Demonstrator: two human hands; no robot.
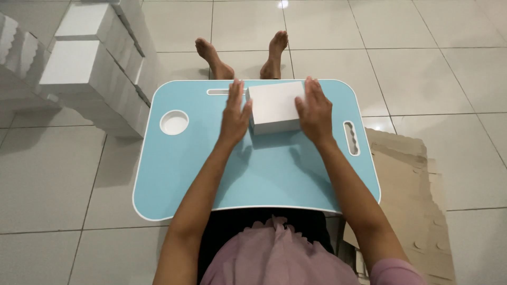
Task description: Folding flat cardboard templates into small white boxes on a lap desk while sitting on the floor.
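We pressed our left hand [233, 117] and right hand [315, 112] flat against opposite sides of the white box [274, 107], fingers spread, gripping it between our palms. It sat at the far middle of the blue tabletop [264, 174].

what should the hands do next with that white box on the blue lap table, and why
Probably lift it and carry it left. The white box looks closed and squared, with the left hand and right hand pressed flat on its opposite sides, so it is already gripped. Finished-looking white boxes are stacked on the floor left of the blue lap table.
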